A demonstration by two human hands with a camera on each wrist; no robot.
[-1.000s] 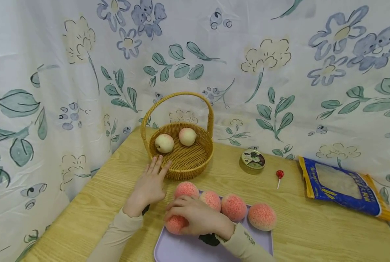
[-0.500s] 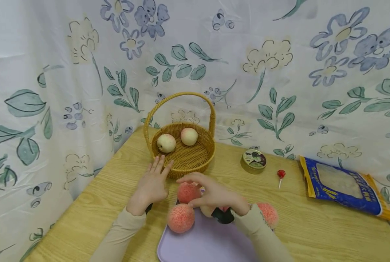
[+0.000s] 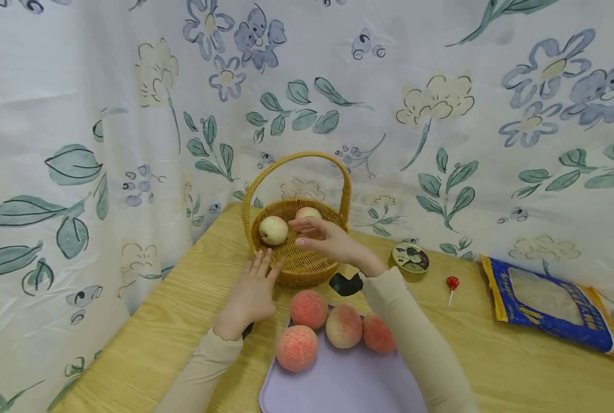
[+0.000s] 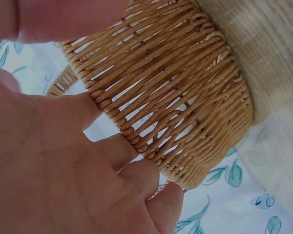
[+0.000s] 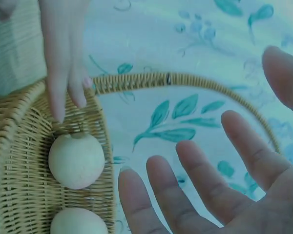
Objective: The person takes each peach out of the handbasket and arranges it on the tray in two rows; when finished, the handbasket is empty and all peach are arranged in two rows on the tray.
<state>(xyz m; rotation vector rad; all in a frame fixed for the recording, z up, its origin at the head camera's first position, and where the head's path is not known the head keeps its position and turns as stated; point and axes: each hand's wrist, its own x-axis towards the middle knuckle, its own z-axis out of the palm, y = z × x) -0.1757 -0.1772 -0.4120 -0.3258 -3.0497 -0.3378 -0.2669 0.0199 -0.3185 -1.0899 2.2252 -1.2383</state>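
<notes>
My left hand (image 3: 251, 296) touches the near-left rim of the wicker basket (image 3: 307, 277) with straight fingers; in the left wrist view its fingertips reach over the woven edge. Inside the basket lie two pale, pink-blushed peaches, a left one (image 3: 273, 230) and a back one (image 3: 308, 213) partly covered by my right hand (image 3: 329, 240). That right hand is raised over the basket, fingers spread and holding nothing, as the right wrist view confirms. Nearer me, several pinker peaches (image 3: 297, 348) sit on the lilac tray (image 3: 337, 384); my right sleeve hides part of the tray.
A round tin (image 3: 411, 258) stands right of the basket, with a red lollipop (image 3: 452, 283) beyond it. A blue and yellow packet (image 3: 549, 304) lies at the far right. Floral cloth (image 3: 379, 115) hangs behind the wooden table (image 3: 172, 310).
My right hand has left the front-left peach on the tray, passed over the other peaches and risen above the basket. The left hand stays at the rim. The view has shifted slightly.
</notes>
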